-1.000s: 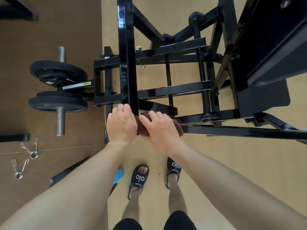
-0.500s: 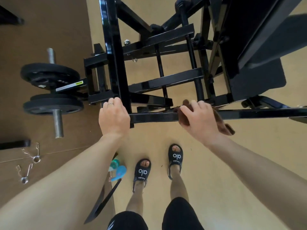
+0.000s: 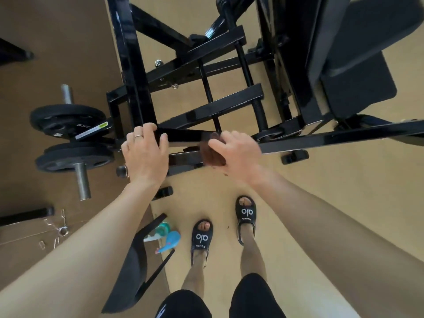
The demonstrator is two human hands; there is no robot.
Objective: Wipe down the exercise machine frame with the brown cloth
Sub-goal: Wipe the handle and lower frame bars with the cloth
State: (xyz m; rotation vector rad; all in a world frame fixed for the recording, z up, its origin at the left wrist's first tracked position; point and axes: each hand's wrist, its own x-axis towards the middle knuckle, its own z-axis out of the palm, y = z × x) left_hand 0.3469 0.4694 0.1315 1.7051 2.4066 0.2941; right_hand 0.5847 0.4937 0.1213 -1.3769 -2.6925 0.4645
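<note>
Black sandals (image 3: 245, 216) show where you stand, close against the near side of the exercise machine frame (image 3: 206, 111), likely so both arms reach its rails without stretching. Just left of your feet, a teal spray bottle (image 3: 163, 231) lies on the floor, within reach. Your left hand (image 3: 145, 152) curls over the near horizontal bar (image 3: 183, 136) at its left end, thumb hooked over the top; this looks like a brace to steady you. Your right hand (image 3: 234, 154) grips the bunched brown cloth (image 3: 212, 154), fingers curled round it and pressing it onto that same bar, just right of the left hand. Farther left, weight plates (image 3: 68, 121) sit on their peg; beyond, the dark seat pad (image 3: 358, 90) awaits.
</note>
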